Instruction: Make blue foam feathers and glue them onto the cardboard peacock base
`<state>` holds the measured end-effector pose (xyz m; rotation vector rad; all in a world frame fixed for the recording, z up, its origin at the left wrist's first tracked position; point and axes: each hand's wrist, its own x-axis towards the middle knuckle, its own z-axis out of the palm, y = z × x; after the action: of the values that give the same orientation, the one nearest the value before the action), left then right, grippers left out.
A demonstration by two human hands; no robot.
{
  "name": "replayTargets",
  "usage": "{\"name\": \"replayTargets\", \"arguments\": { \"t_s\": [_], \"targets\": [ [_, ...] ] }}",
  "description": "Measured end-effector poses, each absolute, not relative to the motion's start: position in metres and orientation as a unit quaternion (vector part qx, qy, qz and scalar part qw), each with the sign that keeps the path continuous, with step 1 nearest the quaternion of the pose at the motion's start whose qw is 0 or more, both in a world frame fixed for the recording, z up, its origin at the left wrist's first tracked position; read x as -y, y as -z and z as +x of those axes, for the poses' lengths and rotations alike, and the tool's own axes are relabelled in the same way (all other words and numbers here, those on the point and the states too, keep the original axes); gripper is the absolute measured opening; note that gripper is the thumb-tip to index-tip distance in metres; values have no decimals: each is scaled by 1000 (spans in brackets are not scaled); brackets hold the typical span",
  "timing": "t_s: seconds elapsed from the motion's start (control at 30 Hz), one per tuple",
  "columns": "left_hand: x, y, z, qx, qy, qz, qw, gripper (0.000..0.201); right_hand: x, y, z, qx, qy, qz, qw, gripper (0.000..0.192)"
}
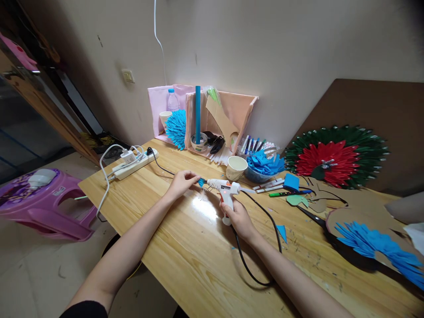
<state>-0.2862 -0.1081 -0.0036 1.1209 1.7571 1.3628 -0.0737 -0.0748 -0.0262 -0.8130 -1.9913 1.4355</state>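
A: Landmark: glue gun (222,186), white, gripped by the handle in the right hand (239,219), fingers wrapped tight. Long axis level, nozzle pointing left, cord trailing off toward the near edge of the counter (185,260).

B: And at the nozzle?

A: Small blue paper piece (201,182), pinched in the narrowed fingertips of the left hand (181,182), touching or just short of the tip (cannot tell which). Left hand nearer the piece; right hand below and behind the gun.

B: Containers near the gun?

A: Just behind it, paper cup (236,168), upright, seemingly empty. Right of the cup, bowl (256,174) heaped with blue folded pieces. Farther behind, pink box (228,115) against the wall, holding a blue tube upright in a tape roll, cardboard cut-outs and dark objects. Left of the gun, well apart, power strip (134,165) with plugs in.
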Motion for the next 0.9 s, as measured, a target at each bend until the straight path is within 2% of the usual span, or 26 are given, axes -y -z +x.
{"name": "replayTargets", "arguments": {
  "t_s": [0.17,0.3,0.67,0.9],
  "targets": [
    [109,3,-288,-664,-525,410,338,28,76,24,-74,739,-524,-328,268,27],
    [108,5,-292,-682,-539,385,309,29,76,23,-73,735,-528,-320,280,30],
    [107,8,-285,-683,-534,392,309,25,75,29,-72,753,-522,-289,276,25],
    [107,4,-282,-681,-542,353,343,24,76,26,-72,756,-526,-289,261,23]
  ]
}}
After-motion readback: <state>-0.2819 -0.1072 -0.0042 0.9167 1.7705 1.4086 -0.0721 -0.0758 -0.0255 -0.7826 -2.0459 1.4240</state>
